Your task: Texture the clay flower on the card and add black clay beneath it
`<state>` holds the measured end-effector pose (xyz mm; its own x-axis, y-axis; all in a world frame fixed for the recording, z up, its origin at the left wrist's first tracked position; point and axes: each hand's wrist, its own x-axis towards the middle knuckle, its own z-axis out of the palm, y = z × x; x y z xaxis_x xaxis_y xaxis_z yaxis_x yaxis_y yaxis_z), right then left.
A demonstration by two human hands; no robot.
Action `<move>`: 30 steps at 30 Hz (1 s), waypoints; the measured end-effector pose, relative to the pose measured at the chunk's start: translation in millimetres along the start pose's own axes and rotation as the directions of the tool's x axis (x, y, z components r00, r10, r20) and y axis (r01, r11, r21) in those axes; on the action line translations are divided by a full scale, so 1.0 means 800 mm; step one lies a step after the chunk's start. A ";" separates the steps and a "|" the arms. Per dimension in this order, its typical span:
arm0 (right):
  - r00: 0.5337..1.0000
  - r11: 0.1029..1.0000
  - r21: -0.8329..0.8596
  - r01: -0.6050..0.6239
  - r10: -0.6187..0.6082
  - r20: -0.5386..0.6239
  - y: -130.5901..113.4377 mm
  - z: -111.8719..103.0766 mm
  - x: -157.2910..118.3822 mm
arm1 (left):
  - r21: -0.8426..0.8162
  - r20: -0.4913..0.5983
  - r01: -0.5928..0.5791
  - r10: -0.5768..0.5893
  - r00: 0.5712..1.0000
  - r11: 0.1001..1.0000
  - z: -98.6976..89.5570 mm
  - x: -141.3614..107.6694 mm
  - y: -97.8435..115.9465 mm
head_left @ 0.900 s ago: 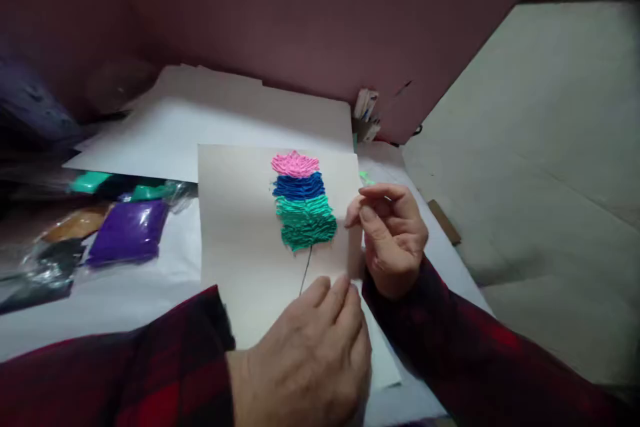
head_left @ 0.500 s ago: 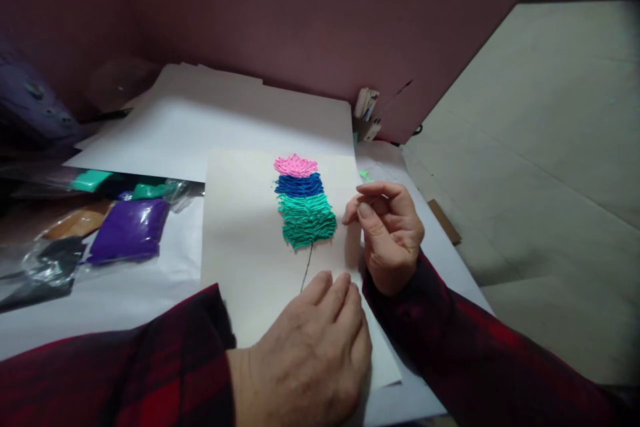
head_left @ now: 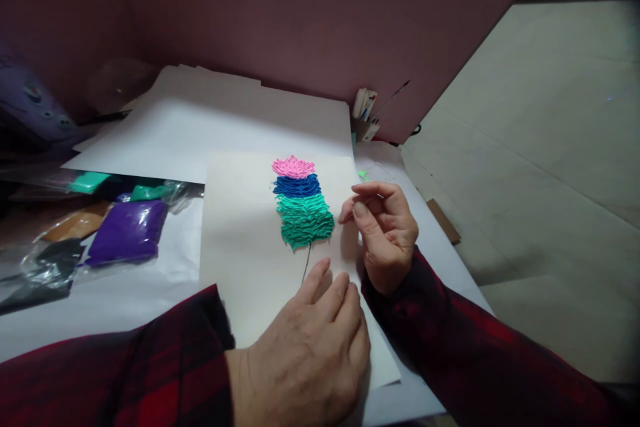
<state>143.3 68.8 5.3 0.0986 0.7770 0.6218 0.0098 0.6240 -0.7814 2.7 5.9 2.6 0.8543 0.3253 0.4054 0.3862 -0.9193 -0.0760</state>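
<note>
A cream sheet (head_left: pixel 240 233) lies in the middle, bearing textured bands in pink (head_left: pixel 294 167), dark blue (head_left: pixel 299 185) and green (head_left: pixel 306 220). From the green band a thin dark line (head_left: pixel 307 261) runs down toward my left hand (head_left: pixel 313 343). That hand rests palm down on the lower part of the sheet, its fingers extended and the index finger a little apart. Just right of the green band, my right hand (head_left: pixel 387 230) is raised with thumb and fingers pinched together. Whatever is in the pinch is too small to make out.
White sheets (head_left: pixel 225 107) lie behind. At left are clear-wrapped packs in purple (head_left: pixel 127 232), brown (head_left: pixel 75 221), black (head_left: pixel 50 270) and green (head_left: pixel 90 181). White items (head_left: pixel 365 107) stand by the pink wall (head_left: pixel 280 20). A brown piece (head_left: pixel 443 220) is beyond the right edge.
The index finger of my left hand has lifted and spread away from the others. My right hand has shifted very slightly left, still pinched.
</note>
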 end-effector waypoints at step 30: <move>0.992 0.987 -0.111 -0.120 0.124 0.034 0.006 -0.003 0.001 | -0.048 0.057 0.015 -0.012 0.998 0.999 -0.005 0.000 0.003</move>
<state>145.8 71.9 2.1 0.0647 0.8510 0.5212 0.1084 0.5132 -0.8514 2.5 2.8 5.9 0.8681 0.3486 0.3534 0.3816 -0.9240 -0.0258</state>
